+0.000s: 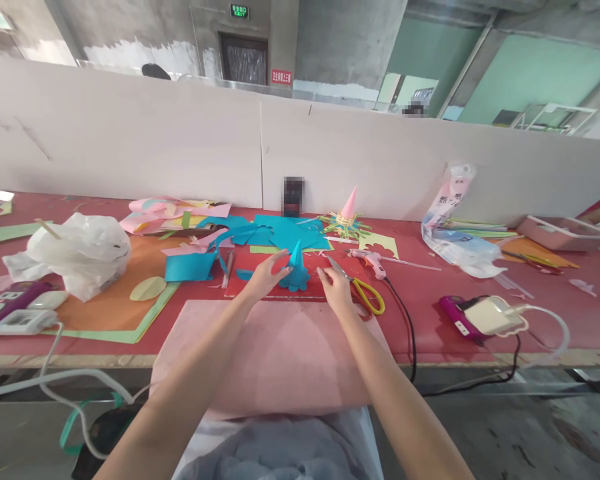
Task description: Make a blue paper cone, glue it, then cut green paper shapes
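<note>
A small blue paper cone (295,268) stands upright on a red mat (260,293) in the middle of the table. My left hand (265,273) rests just left of it, fingers stretched out, the fingertips touching the cone's side. On the right, my right hand (334,287) hovers close to the cone's base with the fingers curled down; nothing shows in it. Yellow-handled scissors (363,290) lie right beside my right hand.
A large pink sheet (280,353) hangs over the table's front edge. Blue paper scraps (275,233), a pink cone on green sticks (347,217), a glue gun (373,261), a white plastic bag (75,250), power strips (20,313) and cables lie around. A partition wall closes the back.
</note>
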Available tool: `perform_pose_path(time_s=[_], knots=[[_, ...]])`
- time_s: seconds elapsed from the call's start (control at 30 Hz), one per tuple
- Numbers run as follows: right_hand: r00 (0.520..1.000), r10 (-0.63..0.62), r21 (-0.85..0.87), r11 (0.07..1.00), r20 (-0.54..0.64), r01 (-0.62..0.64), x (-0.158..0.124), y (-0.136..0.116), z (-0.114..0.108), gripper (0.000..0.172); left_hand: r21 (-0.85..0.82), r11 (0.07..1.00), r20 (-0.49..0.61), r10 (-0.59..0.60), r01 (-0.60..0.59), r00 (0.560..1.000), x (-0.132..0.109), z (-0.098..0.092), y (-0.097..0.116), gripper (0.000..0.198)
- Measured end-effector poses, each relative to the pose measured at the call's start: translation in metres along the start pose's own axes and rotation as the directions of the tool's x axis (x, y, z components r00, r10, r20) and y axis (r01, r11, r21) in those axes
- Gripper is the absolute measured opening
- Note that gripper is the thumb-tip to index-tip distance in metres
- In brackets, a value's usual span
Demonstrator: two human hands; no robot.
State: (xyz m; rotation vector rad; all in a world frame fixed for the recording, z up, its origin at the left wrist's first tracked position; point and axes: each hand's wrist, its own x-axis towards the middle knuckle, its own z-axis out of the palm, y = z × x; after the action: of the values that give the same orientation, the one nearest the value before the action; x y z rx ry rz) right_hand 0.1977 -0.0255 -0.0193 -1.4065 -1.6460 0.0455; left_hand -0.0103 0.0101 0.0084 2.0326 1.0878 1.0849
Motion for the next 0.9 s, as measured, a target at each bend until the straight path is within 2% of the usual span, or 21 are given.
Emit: perform_pose_path(time_s=[0.1,0.23,0.37,0.47,0.53,0.67,0.73,0.83,0.9], knots=[[1.000,0.003,0.006,1.000,-0.021,-0.002,0.000,0.002,0.000,0.036,-0.001,0.997,-0.109,0.078,-0.079,0.991,0.009,0.003,0.015,0.049],[0.999,0.026,0.046,0.999,-0.033,-0.024,0.000,0.001,-0.002,0.034,0.059,0.982,-0.229,0.188,-0.179,0.955,0.025,0.005,0.030,0.033],[0.998,0.051,0.078,0.996,-0.031,-0.049,0.001,-0.001,-0.005,0.033,0.129,0.967,-0.262,0.247,-0.220,0.933,0.027,0.002,0.043,0.018],[0.997,0.068,0.104,0.992,-0.023,-0.065,0.002,-0.002,-0.008,0.033,0.147,0.948,-0.275,0.312,-0.281,0.910,0.011,-0.005,0.055,0.015],[0.997,0.076,0.126,0.989,-0.033,-0.071,0.001,-0.002,-0.008,0.032,0.175,0.920,-0.303,0.389,-0.351,0.870,-0.005,-0.010,0.061,0.015],[0.994,0.093,0.150,0.985,-0.064,-0.082,0.001,-0.002,-0.008,0.032,0.380,0.775,-0.293,0.618,-0.505,0.730,-0.037,-0.014,0.062,0.016],[0.991,0.115,0.145,0.984,-0.073,-0.103,0.001,-0.002,-0.007,0.032,0.457,0.704,-0.243,0.687,-0.544,0.685,-0.049,-0.013,0.058,0.021],[0.989,0.137,0.141,0.982,-0.053,-0.128,0.001,-0.001,-0.006,0.033,0.484,0.670,-0.218,0.715,-0.563,0.664,-0.058,-0.010,0.054,0.026],[0.990,0.140,0.147,0.980,-0.035,-0.133,0.001,-0.001,-0.006,0.034,0.478,0.692,-0.240,0.696,-0.541,0.677,-0.058,-0.008,0.053,0.025]])
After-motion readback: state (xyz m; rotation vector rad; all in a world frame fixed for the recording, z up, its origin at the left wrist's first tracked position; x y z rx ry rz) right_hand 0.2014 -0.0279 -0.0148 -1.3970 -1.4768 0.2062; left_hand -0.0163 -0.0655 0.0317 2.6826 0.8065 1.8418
